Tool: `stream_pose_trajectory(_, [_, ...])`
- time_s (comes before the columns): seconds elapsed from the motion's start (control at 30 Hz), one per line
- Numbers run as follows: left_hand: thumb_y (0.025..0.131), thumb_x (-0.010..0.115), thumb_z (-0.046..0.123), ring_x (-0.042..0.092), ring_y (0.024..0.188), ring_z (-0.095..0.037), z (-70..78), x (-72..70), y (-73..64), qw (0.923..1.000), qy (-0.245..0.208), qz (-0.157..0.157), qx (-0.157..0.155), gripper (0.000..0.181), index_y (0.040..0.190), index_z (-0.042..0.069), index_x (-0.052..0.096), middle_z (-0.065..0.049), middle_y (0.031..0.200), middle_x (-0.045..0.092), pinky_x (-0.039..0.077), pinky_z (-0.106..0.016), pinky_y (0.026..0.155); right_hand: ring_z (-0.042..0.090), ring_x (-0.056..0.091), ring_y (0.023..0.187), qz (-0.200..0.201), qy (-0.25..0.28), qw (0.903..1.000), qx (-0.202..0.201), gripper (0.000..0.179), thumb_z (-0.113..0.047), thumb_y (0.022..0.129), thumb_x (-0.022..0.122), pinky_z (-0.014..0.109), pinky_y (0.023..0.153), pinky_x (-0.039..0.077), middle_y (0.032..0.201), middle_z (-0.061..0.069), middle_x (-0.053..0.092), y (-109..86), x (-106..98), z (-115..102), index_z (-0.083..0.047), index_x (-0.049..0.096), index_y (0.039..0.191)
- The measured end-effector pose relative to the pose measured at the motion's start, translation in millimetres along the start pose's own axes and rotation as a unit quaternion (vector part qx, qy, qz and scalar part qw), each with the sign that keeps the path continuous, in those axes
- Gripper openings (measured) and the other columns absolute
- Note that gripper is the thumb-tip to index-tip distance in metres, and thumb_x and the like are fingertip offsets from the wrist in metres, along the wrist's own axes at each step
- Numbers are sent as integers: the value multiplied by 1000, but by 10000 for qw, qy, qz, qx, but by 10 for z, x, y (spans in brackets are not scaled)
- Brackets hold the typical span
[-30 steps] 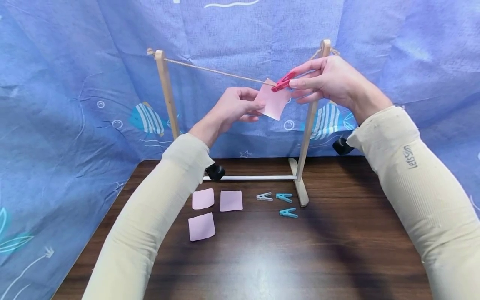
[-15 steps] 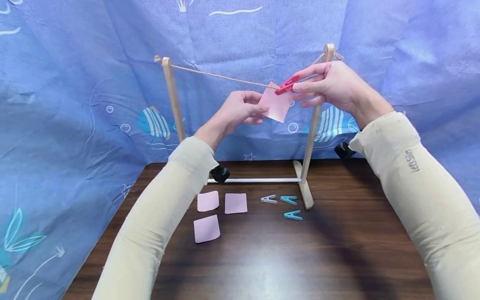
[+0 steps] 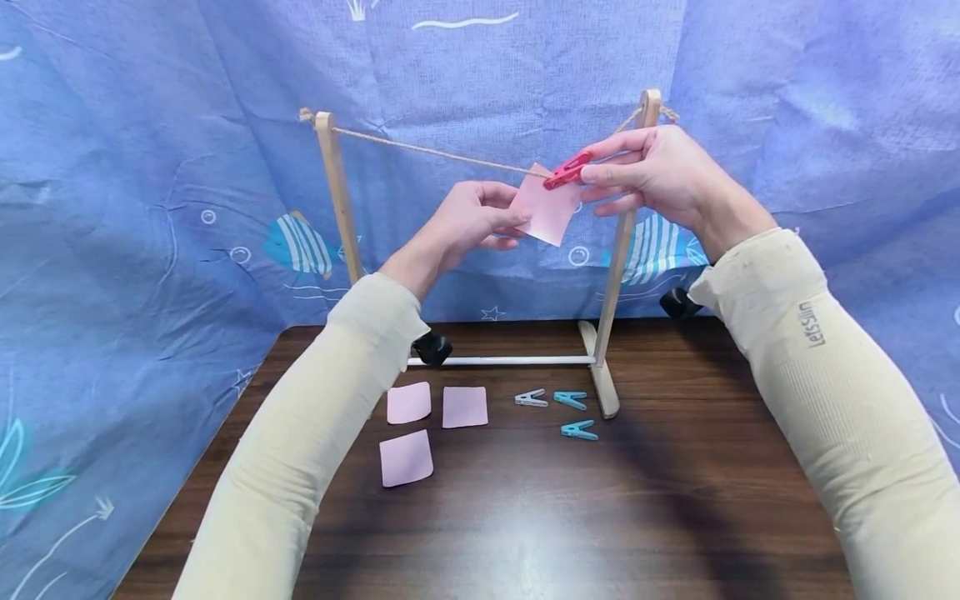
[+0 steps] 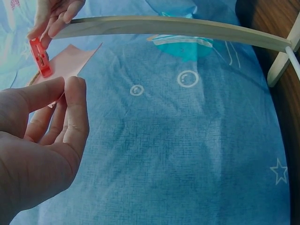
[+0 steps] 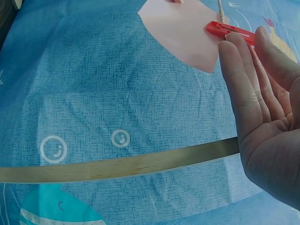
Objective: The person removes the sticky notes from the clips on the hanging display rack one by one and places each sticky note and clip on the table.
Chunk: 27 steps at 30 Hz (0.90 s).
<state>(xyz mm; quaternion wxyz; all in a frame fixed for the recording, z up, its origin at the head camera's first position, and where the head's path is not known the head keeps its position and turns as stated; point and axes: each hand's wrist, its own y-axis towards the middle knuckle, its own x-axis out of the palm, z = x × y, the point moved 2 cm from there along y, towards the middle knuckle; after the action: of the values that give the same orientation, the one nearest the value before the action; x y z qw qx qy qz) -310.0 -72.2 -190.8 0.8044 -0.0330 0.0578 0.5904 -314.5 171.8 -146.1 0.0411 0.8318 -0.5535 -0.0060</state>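
Observation:
My left hand (image 3: 480, 218) pinches the left edge of a pink paper square (image 3: 550, 208) between thumb and fingers. The paper overlaps the rope (image 3: 435, 152), which sags towards it between two wooden posts. A red clothespin (image 3: 567, 170) sits over the paper's upper part at the rope, and my right hand (image 3: 651, 171) holds its far end between thumb and fingers. In the right wrist view the clothespin (image 5: 229, 31) has its tip on the paper beside the rope (image 5: 221, 10). The left wrist view has the paper (image 4: 70, 63) reaching past my left fingertips.
Three pink paper squares (image 3: 465, 407) lie on the dark wooden table (image 3: 600, 517), left of a whitish clothespin (image 3: 531, 398) and two blue clothespins (image 3: 579, 430). The stand's right post (image 3: 618, 275) rises behind my right hand, and a white bar (image 3: 517, 361) joins the stand low down.
The camera view has shifted slightly. Both hands keep hold of the paper and the red clothespin at the rope, almost unmoved.

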Motion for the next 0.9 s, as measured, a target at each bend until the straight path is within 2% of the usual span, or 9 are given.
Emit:
stream_pose_trajectory(0.23, [93,75,9,71,98,-29,1,-8,-11,10000,11,26,20,29,120,2,69,-14,109,70,62,-32,76,30,76,88,128,130,9995,-239,31,-4,82,84,40,66,62,103,15,76,3,33,23,1,74,111])
stream_pose_trajectory(0.37, [92,76,9,71,98,-29,6,-29,-12,10000,-24,49,23,30,120,2,69,-14,109,70,62,-32,75,30,76,85,268,225,9985,-413,33,-5,81,85,38,62,62,103,15,76,3,51,26,1,74,111])
stream_pose_trajectory(0.5, [92,76,7,69,103,-35,6,-44,-24,9999,-148,29,3,30,121,1,69,-15,110,70,62,-32,75,28,76,81,450,323,9970,-544,35,-7,81,85,37,61,61,104,15,76,-8,64,39,2,74,112])
stream_pose_trajectory(0.6, [92,75,7,70,100,-33,3,-54,-48,9999,-140,-34,50,30,121,0,68,-15,110,70,63,-33,75,28,76,80,568,427,9953,-657,36,-8,80,85,37,63,61,105,15,75,-22,85,59,2,73,113])
stream_pose_trajectory(0.73, [92,76,8,71,95,-29,-2,-63,-82,9999,-23,-99,109,30,120,1,68,-15,108,70,63,-33,76,28,76,76,663,822,9904,-891,36,-5,81,85,37,61,61,106,17,74,-17,133,91,3,73,114])
stream_pose_trajectory(0.9, [92,76,9,71,94,-30,-16,-49,-136,9998,-45,-184,115,27,117,1,69,-15,104,71,63,-33,72,29,75,71,656,1374,9810,-1200,34,1,84,80,40,61,61,105,20,74,-18,181,132,5,71,116])
